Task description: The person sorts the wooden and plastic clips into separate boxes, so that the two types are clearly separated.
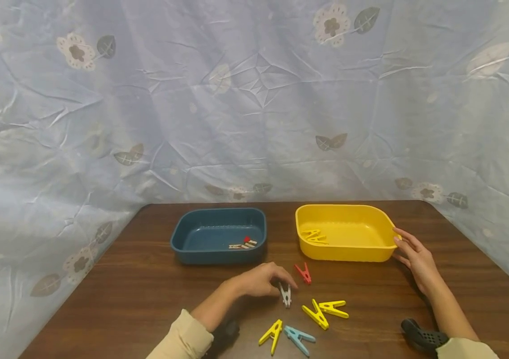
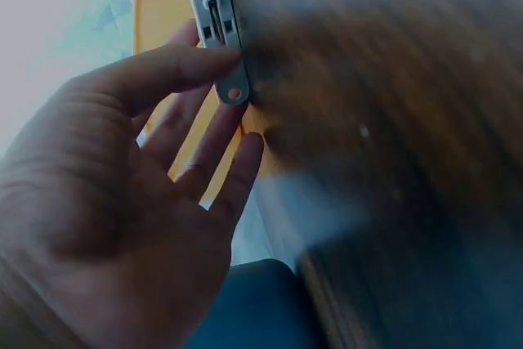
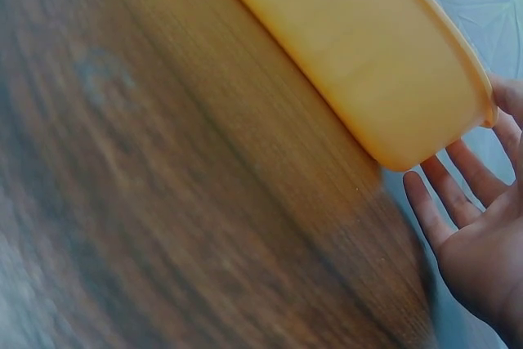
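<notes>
My left hand (image 1: 260, 280) pinches a grey clothespin (image 1: 285, 295) low over the table; in the left wrist view the thumb lies across the grey clothespin (image 2: 215, 26) with fingertips behind it. At the right end of a yellow tub (image 1: 348, 253), my right hand (image 1: 418, 262) holds the rim corner with thumb and finger, the other fingers spread below the lip, as the right wrist view shows. Close to the left hand lies a red clothespin (image 1: 304, 274). Yellow clothespins (image 1: 315, 315) and a light blue clothespin (image 1: 299, 339) lie nearer the front.
A dark blue tub (image 1: 218, 257) on the left contains several small wooden clips (image 1: 238, 246), one with a red piece. Yellow clothespins (image 1: 314, 236) lie inside the yellow tub. A patterned curtain (image 1: 254, 99) hangs behind the wooden table (image 1: 128, 299).
</notes>
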Action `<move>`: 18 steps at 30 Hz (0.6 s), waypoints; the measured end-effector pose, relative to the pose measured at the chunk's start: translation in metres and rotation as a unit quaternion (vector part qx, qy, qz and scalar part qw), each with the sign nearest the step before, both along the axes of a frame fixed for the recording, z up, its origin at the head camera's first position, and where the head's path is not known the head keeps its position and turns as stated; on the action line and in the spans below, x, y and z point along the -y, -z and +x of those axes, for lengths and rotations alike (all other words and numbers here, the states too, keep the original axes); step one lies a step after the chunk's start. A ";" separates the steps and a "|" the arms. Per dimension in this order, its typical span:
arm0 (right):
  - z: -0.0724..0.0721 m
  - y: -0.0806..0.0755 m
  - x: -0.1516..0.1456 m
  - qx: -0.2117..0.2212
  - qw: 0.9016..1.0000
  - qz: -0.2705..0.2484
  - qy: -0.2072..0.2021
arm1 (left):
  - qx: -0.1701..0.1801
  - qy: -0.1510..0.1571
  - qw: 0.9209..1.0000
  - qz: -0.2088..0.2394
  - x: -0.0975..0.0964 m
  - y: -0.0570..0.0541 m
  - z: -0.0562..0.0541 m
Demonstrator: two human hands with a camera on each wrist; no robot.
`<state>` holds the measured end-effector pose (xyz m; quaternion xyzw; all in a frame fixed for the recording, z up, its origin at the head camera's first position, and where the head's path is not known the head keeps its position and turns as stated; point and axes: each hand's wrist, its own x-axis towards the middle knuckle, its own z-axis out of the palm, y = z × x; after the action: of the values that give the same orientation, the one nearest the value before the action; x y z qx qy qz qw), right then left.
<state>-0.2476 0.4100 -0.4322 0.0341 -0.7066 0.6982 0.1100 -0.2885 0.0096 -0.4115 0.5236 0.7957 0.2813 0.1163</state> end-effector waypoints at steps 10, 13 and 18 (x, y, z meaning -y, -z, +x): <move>-0.002 0.001 -0.001 -0.001 1.000 0.017 0.006 | 0.025 -0.113 0.993 -0.016 0.002 0.003 0.001; -0.001 0.001 0.000 0.002 1.000 0.020 0.008 | 0.040 -0.119 0.992 -0.010 0.003 0.004 0.001; 0.000 0.002 -0.001 0.005 1.000 0.017 0.012 | 0.056 -0.119 0.991 -0.004 0.002 0.005 0.001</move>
<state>-0.2475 0.4105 -0.4338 0.0243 -0.7191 0.6849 0.1146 -0.2880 0.0075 -0.4163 0.4086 0.8457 0.3183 0.1284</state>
